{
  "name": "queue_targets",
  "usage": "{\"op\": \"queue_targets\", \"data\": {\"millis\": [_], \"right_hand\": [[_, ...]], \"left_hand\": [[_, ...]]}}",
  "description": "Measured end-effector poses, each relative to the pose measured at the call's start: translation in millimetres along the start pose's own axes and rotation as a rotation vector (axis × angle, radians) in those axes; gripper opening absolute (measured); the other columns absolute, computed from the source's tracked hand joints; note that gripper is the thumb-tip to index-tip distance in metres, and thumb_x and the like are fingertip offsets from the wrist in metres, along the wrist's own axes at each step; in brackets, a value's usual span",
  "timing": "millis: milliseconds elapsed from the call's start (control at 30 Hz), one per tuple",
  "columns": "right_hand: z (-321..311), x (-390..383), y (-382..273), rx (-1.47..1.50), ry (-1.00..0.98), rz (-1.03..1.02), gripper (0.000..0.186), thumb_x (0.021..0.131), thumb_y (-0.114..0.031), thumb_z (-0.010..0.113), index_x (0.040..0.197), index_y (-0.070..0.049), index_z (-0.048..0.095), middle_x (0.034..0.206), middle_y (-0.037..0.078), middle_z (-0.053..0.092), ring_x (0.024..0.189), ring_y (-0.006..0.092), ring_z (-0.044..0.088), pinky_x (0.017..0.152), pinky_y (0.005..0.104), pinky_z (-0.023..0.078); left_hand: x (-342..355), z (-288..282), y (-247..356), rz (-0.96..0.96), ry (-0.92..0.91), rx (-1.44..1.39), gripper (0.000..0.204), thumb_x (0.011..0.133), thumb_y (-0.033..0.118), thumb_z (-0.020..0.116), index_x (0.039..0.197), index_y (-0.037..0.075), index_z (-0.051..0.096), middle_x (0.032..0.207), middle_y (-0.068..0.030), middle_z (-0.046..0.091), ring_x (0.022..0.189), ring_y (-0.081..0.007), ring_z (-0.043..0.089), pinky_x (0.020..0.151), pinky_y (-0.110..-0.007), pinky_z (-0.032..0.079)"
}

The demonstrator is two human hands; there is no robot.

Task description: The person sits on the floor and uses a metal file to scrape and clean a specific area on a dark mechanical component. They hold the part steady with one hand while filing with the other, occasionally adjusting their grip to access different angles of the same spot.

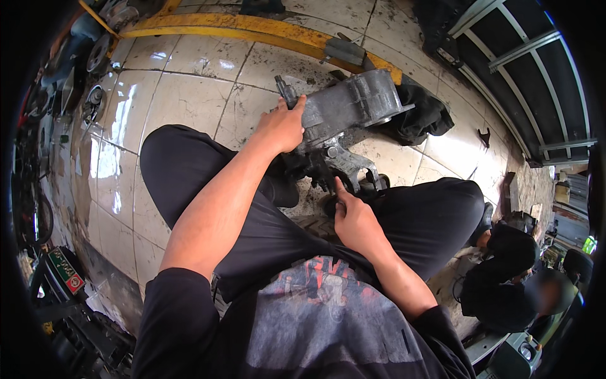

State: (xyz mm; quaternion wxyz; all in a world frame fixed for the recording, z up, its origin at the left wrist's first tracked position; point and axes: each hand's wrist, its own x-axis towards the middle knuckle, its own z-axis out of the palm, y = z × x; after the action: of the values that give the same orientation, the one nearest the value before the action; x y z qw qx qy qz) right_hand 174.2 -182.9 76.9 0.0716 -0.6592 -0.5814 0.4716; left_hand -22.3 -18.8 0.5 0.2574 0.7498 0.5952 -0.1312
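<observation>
A grey cast-metal gearbox housing [353, 104] stands on the floor between my bent knees, greasy and dark on its near side. My left hand [282, 126] grips its left end, fingers spread around the base of a dark metal shaft [282, 86] that sticks out there. A forked metal bracket [358, 169] projects from the near side of the housing. Just left of that bracket, the outstretched index finger of my right hand [355, 218] touches a dark part; its other fingers are curled, and I see nothing held in them. My left palm is hidden.
Beyond the housing a yellow metal frame [221, 26] crosses the tiled floor. Black cloth [420, 117] lies right of the housing. A metal-framed panel [517, 69] stands far right. Another person [505, 278] sits at lower right. Assorted parts [95, 98] lie along the left.
</observation>
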Motion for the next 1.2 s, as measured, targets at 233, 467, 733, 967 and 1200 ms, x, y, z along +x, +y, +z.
{"op": "queue_targets", "data": {"millis": [233, 467, 733, 967, 1200], "right_hand": [[5.8, -3.8, 2.7, -0.005, 0.045, -0.092, 0.056, 0.097, -0.005, 0.054, 0.151, 0.007, 0.048, 0.090, 0.033, 0.071, 0.086, 0.0510, 0.070, 0.082, 0.0572, 0.056], [2.7, -7.8, -5.1, -0.022, 0.018, -0.048, 0.055, 0.098, -0.003, 0.053, 0.152, 0.005, 0.048, 0.094, 0.038, 0.067, 0.088, 0.0522, 0.068, 0.080, 0.0538, 0.055], [2.5, -11.2, -19.7, -0.083, -0.002, -0.066, 0.056, 0.098, -0.005, 0.055, 0.153, 0.003, 0.047, 0.082, 0.033, 0.068, 0.081, 0.0508, 0.068, 0.075, 0.0561, 0.054], [1.1, -21.8, -10.5, -0.072, -0.032, -0.013, 0.057, 0.098, -0.004, 0.054, 0.154, 0.002, 0.048, 0.086, 0.035, 0.068, 0.084, 0.0517, 0.068, 0.078, 0.0562, 0.055], [-5.7, -15.4, -22.7, -0.109, -0.040, -0.029, 0.053, 0.097, -0.004, 0.054, 0.150, 0.003, 0.052, 0.090, 0.036, 0.068, 0.087, 0.0512, 0.068, 0.080, 0.0561, 0.055]], "left_hand": [[0.5, 3.3, -1.3, 0.014, 0.012, -0.005, 0.081, 0.103, 0.026, 0.062, 0.169, 0.015, 0.019, 0.159, -0.0414, 0.034, 0.131, -0.0499, 0.059, 0.108, -0.053, 0.050], [0.3, 0.1, -0.3, -0.007, -0.006, -0.003, 0.080, 0.102, 0.026, 0.061, 0.170, 0.016, 0.019, 0.159, -0.0411, 0.034, 0.131, -0.0489, 0.060, 0.108, -0.052, 0.050], [4.3, 1.4, -3.9, -0.008, -0.009, -0.034, 0.079, 0.102, 0.024, 0.061, 0.170, 0.017, 0.020, 0.161, -0.0401, 0.033, 0.130, -0.0492, 0.060, 0.108, -0.052, 0.050], [2.4, 1.7, -3.1, 0.023, 0.023, -0.042, 0.078, 0.095, 0.011, 0.049, 0.169, 0.012, 0.024, 0.157, -0.0445, 0.034, 0.130, -0.0491, 0.061, 0.112, -0.058, 0.045], [7.6, -0.2, -2.1, 0.013, 0.010, -0.001, 0.078, 0.102, 0.021, 0.060, 0.169, 0.015, 0.020, 0.160, -0.0411, 0.032, 0.126, -0.0504, 0.062, 0.105, -0.051, 0.052]]}}
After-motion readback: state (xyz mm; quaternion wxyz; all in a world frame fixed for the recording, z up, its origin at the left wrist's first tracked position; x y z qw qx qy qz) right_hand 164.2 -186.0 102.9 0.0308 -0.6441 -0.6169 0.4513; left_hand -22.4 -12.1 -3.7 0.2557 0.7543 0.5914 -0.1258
